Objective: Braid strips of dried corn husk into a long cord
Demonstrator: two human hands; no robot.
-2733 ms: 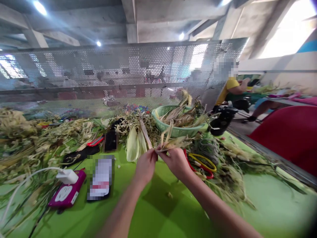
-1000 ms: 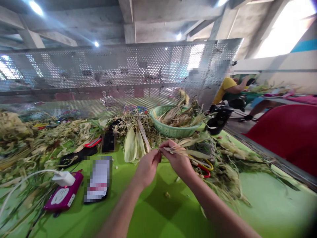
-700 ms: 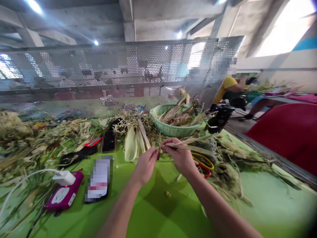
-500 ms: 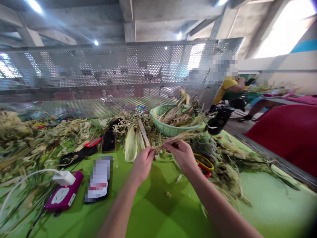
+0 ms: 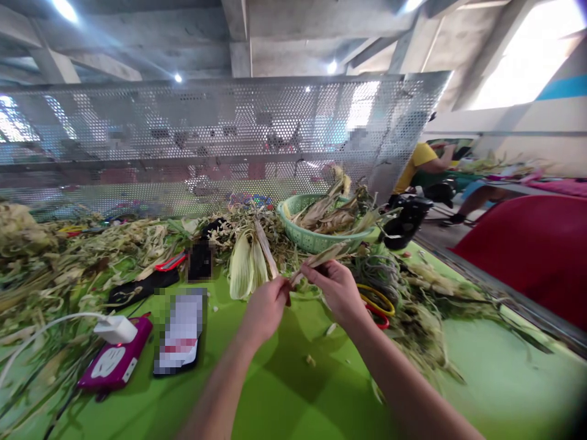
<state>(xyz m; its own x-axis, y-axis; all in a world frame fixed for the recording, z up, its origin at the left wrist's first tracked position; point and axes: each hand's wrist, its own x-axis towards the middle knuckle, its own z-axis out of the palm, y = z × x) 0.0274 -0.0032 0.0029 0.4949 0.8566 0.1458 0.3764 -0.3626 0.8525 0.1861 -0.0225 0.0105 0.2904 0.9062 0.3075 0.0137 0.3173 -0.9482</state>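
Between my two hands stretches a dry corn husk strip (image 5: 324, 255), low over the green table. My left hand (image 5: 268, 305) pinches its near end, where the strip is narrow and twisted. Fingers of my right hand (image 5: 334, 284) are closed on the wider part, which sticks out toward the basket. Just beyond my left hand a bundle of pale corn husks (image 5: 247, 264) lies on the table. Beside my right wrist are scissors (image 5: 378, 305) with yellow and red handles, partly under a tangle of grey-green fibres (image 5: 378, 273).
A green basket (image 5: 316, 241) of dry husks stands behind my hands. Husk scraps (image 5: 132, 238) heap along the perforated metal panel (image 5: 206, 134). At left lie a phone (image 5: 181, 333), a purple power bank (image 5: 117, 363) and a red cutter (image 5: 170, 261). A person in yellow (image 5: 419, 159) sits at right.
The strip's free end has pulled in and now reaches less far to the right. My left hand has turned slightly, while my right hand stays nearly in place.
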